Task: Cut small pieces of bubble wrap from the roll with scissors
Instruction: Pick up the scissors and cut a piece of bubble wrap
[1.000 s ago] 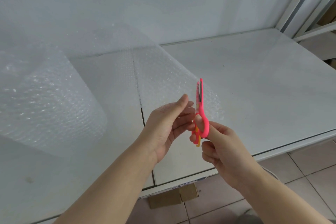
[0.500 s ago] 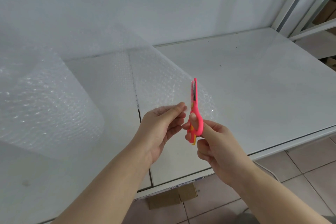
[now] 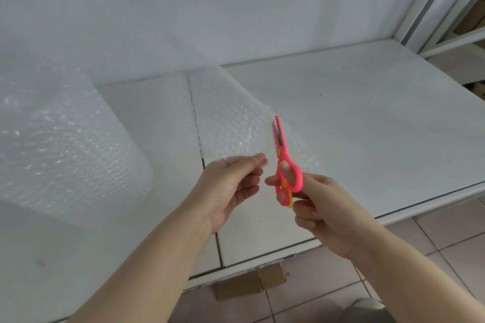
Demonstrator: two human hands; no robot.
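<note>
**Spotter:** What's different from a second ago?

**Operator:** My left hand [image 3: 231,191] goes from flat, upright fingers to a pinch on the near edge of the bubble wrap sheet [image 3: 228,123], thumb against forefinger. The scissors [image 3: 284,162] now sit a little lower and closer to me, tips pointing away.

**Spotter:** And the right?

**Operator:** My right hand [image 3: 322,207] grasps the scissors, thumb through the pink loop and the other fingers curled round the lower handle. The blades look nearly together. I can't tell whether the film is already between them.

**Spotter:** Where's the material coming from?

**Operator:** The roll [image 3: 65,144] lies on the table [image 3: 367,126] at my far left. Its loose sheet runs across the table and lifts up to my pinch, just beside the blades.

**Spotter:** How do you want to cut it?

**Operator:** I judge the film is too slack here, so I pull it gently taut with the left hand first. Then I open the blades wide and feed the edge deep toward the pivot, because thin film folds over at the tips. I keep the pinch close to the cut line but clear of the blades, and I take short snips to keep the piece small
</note>
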